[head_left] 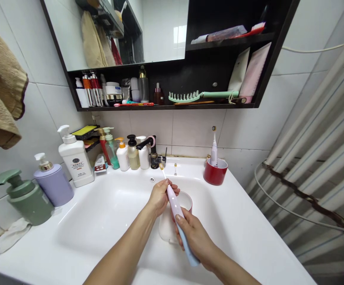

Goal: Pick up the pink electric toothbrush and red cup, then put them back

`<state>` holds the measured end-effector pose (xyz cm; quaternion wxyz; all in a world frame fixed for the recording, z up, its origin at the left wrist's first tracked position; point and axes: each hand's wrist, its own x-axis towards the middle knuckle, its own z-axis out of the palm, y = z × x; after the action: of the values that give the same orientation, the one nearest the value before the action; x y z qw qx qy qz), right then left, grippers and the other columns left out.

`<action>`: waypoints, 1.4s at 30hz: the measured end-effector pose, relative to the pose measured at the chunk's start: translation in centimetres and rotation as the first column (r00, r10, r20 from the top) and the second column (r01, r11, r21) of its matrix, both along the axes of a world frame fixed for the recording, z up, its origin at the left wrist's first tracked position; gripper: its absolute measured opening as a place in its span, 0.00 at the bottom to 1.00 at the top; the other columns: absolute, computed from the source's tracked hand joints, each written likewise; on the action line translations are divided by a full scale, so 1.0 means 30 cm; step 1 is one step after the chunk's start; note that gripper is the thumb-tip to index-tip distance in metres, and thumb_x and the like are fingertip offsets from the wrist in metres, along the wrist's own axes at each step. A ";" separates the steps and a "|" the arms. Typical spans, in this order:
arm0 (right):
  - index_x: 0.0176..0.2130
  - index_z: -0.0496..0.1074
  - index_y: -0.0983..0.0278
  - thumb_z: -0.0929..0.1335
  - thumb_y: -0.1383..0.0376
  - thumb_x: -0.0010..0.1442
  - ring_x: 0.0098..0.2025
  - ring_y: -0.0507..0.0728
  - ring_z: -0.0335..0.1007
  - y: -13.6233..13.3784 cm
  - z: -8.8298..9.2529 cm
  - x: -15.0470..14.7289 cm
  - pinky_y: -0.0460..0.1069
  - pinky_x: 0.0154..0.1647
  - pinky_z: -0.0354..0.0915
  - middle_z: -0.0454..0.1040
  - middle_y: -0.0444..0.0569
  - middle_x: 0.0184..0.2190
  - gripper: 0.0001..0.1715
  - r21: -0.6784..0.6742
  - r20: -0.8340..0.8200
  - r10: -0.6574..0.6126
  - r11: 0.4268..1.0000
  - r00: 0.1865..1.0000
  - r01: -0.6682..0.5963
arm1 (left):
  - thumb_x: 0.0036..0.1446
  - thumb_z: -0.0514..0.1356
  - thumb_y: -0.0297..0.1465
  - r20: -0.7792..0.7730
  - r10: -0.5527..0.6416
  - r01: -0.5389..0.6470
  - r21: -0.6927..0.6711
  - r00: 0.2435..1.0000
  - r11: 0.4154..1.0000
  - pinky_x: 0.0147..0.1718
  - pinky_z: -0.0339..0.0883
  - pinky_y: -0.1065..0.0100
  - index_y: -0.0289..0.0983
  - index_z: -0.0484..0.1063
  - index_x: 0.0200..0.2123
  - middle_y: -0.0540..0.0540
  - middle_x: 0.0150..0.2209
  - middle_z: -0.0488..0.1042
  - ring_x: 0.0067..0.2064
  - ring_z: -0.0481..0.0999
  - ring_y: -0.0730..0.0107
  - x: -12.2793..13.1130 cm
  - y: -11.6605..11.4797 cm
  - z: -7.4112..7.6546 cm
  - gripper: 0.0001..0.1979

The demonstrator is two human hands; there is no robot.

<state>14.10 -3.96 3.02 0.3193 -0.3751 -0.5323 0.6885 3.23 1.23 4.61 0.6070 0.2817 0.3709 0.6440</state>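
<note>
An electric toothbrush [174, 201], pink fading to blue, is held at a slant over the basin, its brush head pointing toward the faucet. My right hand [194, 231] wraps round the lower handle. Higher up, my left hand [161, 196] closes at the neck, thumb against the base of the brush head [161, 169]. Beneath my hands in the sink [106, 213] are a cup [186, 197] with a white inside and a whitish container [165, 227], both partly hidden. On the back ledge is a small loose brush head [175, 169].
A red cup [215, 174] holding another electric toothbrush [214, 152] stands at the back right. Behind the basin is a black faucet [153, 154]. Several pump bottles [77, 160] line the left and back. Overhead hangs a dark shelf [160, 107]; a pleated curtain [317, 158] hangs right.
</note>
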 end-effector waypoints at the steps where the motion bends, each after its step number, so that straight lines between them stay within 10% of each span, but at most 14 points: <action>1: 0.30 0.55 0.63 0.57 0.55 0.50 0.15 0.44 0.52 0.000 0.001 0.000 0.42 0.15 0.51 0.56 0.38 0.18 0.13 -0.008 -0.006 0.001 1.000 1.000 -0.001 | 0.47 0.50 0.31 -0.004 -0.002 0.002 0.004 1.000 1.000 0.25 0.62 0.70 0.33 0.59 0.21 0.49 0.18 0.66 0.21 0.68 0.75 0.002 -0.001 0.000 0.07; 9: 0.28 0.52 0.62 0.56 0.54 0.51 0.15 0.43 0.53 0.006 0.011 0.010 0.41 0.15 0.51 0.58 0.38 0.20 0.14 -0.177 -0.229 0.116 0.971 0.966 -0.159 | 0.45 0.51 0.31 0.076 -0.030 0.030 0.006 0.997 1.000 0.28 0.62 0.69 0.33 0.59 0.21 0.49 0.19 0.66 0.22 0.68 0.75 -0.005 -0.008 0.012 0.07; 20: 0.28 0.55 0.64 0.56 0.55 0.51 0.17 0.45 0.56 0.018 0.000 -0.004 0.44 0.18 0.55 0.60 0.40 0.20 0.13 0.055 -0.099 0.059 0.997 0.993 -0.054 | 0.44 0.52 0.34 -0.013 -0.044 0.045 0.057 0.999 0.997 0.28 0.61 0.69 0.32 0.62 0.24 0.47 0.21 0.68 0.24 0.69 0.74 0.002 -0.022 0.033 0.09; 25: 0.28 0.58 0.65 0.59 0.57 0.48 0.21 0.47 0.57 0.163 0.074 -0.008 0.44 0.21 0.56 0.62 0.43 0.21 0.13 0.364 -0.069 -0.259 0.893 0.963 0.266 | 0.44 0.53 0.31 -0.247 0.146 -0.117 0.130 0.958 0.985 0.31 0.60 0.70 0.33 0.63 0.29 0.46 0.27 0.67 0.29 0.68 0.75 -0.013 -0.001 0.013 0.08; 28: 0.29 0.59 0.65 0.60 0.58 0.45 0.26 0.49 0.59 0.257 0.082 -0.009 0.45 0.27 0.57 0.64 0.44 0.23 0.13 0.436 -0.071 -0.367 0.825 0.927 0.360 | 0.42 0.52 0.27 -0.571 0.191 -0.061 0.239 0.799 0.969 0.33 0.59 0.70 0.34 0.63 0.28 0.47 0.28 0.67 0.30 0.67 0.74 -0.008 -0.010 -0.024 0.06; 36: 0.25 0.63 0.66 0.60 0.59 0.44 0.23 0.51 0.60 0.314 -0.055 0.000 0.46 0.24 0.56 0.66 0.45 0.20 0.12 0.543 0.146 -0.445 0.783 0.883 0.305 | 0.38 0.54 0.25 -0.983 0.180 0.348 0.163 -0.018 0.923 0.37 0.56 0.67 0.36 0.65 0.29 0.47 0.32 0.66 0.36 0.62 0.68 -0.009 -0.080 -0.109 0.10; 42: 0.21 0.66 0.66 0.60 0.61 0.45 0.24 0.52 0.62 0.308 -0.077 0.009 0.45 0.24 0.56 0.68 0.46 0.20 0.12 0.613 0.311 -0.458 0.766 0.833 0.192 | 0.41 0.50 0.23 -0.969 0.178 0.402 0.096 -0.172 0.911 0.37 0.56 0.69 0.34 0.66 0.25 0.46 0.34 0.66 0.37 0.62 0.69 -0.001 -0.041 -0.131 0.07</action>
<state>14.36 5.28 0.72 0.4020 -0.5004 -0.6922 0.3300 3.22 -0.01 0.68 0.0963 0.8122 0.5406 0.1970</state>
